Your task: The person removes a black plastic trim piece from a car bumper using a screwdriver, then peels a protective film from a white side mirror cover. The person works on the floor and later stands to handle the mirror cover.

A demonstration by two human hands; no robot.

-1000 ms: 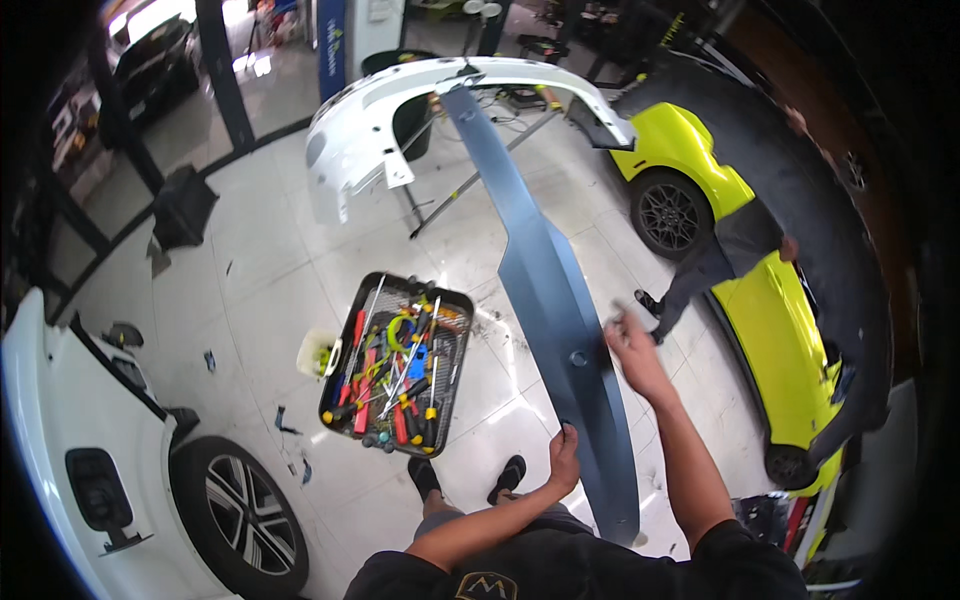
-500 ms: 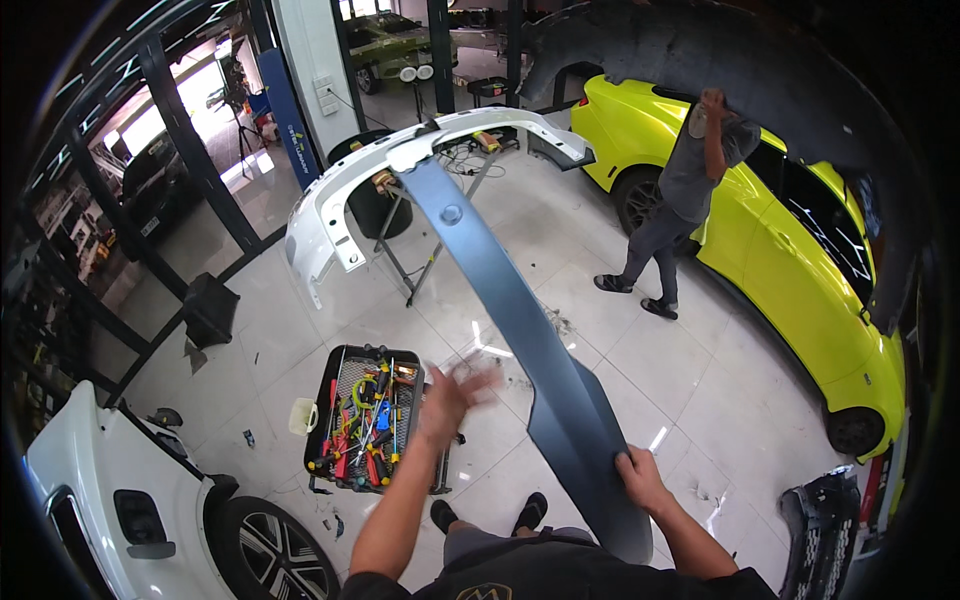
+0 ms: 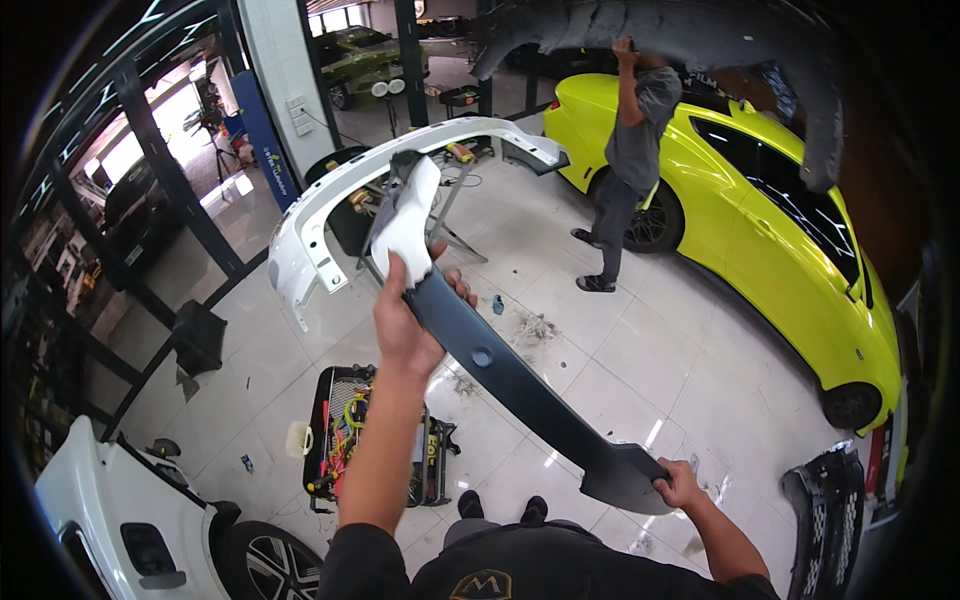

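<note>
While the long dark panel (image 3: 510, 375) slants from mid-frame to lower right, the left hand (image 3: 405, 325) clasps its upper end beside a white piece (image 3: 407, 225) and the right hand (image 3: 682, 485) clamps its lower end, a tool tray (image 3: 317, 430) standing at lower left and a yellow-green car (image 3: 735, 245) at right.

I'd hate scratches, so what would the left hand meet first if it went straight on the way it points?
Beyond the dark panel it holds and the white piece at that panel's end, the left hand would probably meet the white bumper first, though depth is unclear.
</note>
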